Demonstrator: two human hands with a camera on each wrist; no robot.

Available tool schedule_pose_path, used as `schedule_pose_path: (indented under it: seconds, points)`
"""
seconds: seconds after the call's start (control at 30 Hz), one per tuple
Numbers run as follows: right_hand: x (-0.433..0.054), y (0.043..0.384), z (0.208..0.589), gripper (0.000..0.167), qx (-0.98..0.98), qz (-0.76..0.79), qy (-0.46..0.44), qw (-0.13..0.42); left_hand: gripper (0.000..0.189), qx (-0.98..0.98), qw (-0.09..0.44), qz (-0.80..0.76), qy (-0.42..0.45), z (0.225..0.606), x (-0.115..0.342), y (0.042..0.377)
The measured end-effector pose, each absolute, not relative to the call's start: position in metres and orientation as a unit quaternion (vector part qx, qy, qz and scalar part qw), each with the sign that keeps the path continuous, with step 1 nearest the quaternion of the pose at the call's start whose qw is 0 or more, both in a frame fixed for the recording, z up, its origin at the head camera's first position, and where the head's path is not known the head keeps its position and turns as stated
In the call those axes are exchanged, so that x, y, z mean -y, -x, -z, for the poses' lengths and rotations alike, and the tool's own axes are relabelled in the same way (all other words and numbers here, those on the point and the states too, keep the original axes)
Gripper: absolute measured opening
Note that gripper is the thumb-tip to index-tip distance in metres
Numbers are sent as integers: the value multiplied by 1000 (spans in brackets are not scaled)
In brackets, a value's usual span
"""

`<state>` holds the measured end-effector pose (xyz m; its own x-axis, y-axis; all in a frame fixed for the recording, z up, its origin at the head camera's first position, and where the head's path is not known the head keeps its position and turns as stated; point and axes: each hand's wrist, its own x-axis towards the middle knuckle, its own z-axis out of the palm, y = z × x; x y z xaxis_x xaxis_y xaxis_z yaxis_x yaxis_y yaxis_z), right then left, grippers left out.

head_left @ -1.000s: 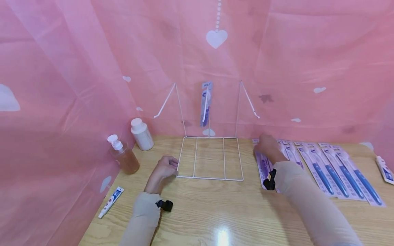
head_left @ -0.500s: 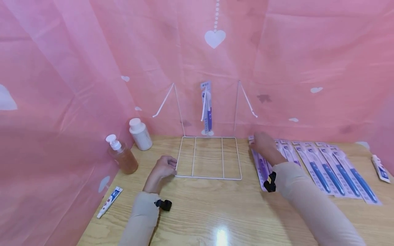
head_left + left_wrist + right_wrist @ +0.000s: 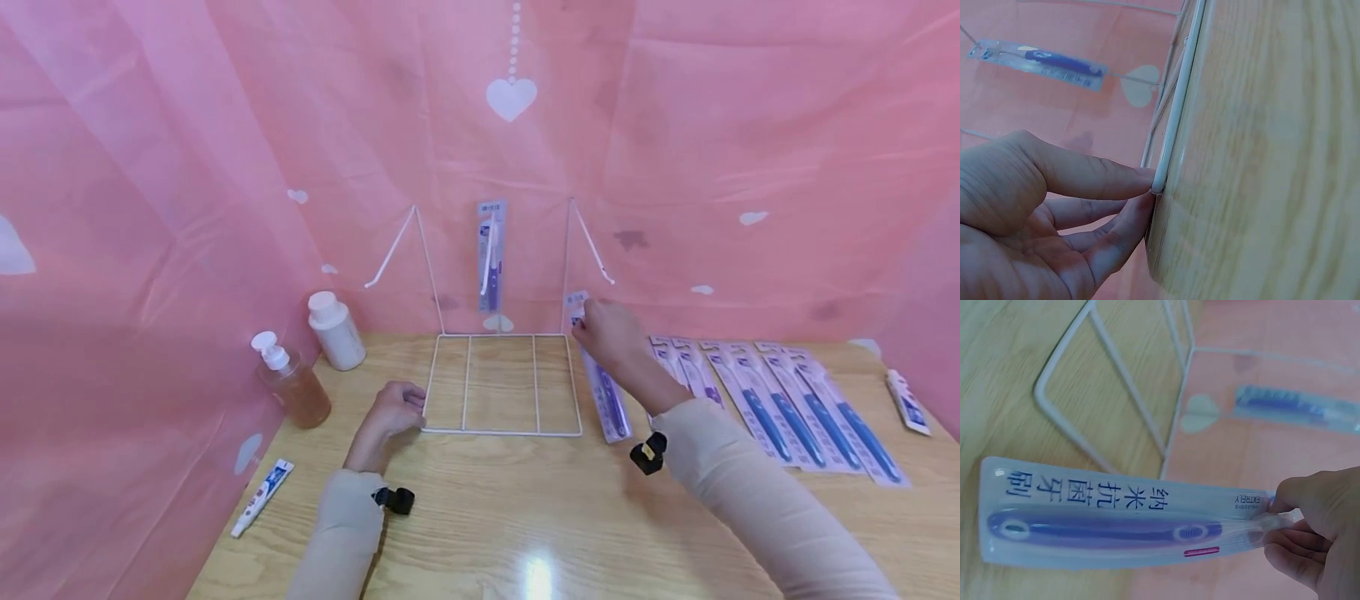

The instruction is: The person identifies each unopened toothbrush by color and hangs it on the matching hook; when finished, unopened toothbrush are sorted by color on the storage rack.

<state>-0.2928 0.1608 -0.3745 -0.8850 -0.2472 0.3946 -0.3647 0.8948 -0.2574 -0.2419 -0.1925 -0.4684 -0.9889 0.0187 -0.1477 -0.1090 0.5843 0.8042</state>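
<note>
A white wire rack (image 3: 501,432) stands on the table, with three hooks angled forward above its base. My left hand (image 3: 393,408) pinches the near left corner of the base between thumb and fingers, as the wire (image 3: 1175,119) in the left wrist view shows. One packaged purple toothbrush (image 3: 499,250) hangs on the middle hook. My right hand (image 3: 618,343) holds another packaged purple toothbrush (image 3: 1104,531) by its upper part, just right of the rack. The top of its card sticks out above my fingers.
Several packaged toothbrushes (image 3: 772,408), purple and blue, lie in a row at the right. A toothpaste tube (image 3: 907,402) is at the far right, another tube (image 3: 261,498) at the left. A pump bottle (image 3: 296,392) and a white bottle (image 3: 337,332) stand left. Pink cloth hangs behind.
My right hand has lifted the leftmost purple toothbrush from the row and carried it left towards the rack. The hanging toothbrush has swung a little. My left hand stays on the rack corner.
</note>
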Motion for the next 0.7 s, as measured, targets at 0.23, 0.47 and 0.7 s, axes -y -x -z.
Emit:
schedule_pose_path:
  seconds: [0.23,0.47,0.7]
  points:
    - [-139,276,358,19,924,-178,-205,269,44,-884,69,-461,26,467,194,243]
    - [-122,252,339,16,892,-195,-247,324,43,-885,67,-459,27,469,194,242]
    - [-106,226,317,15,850,-220,-287,382,43,-885,65,-461,23,468,192,240]
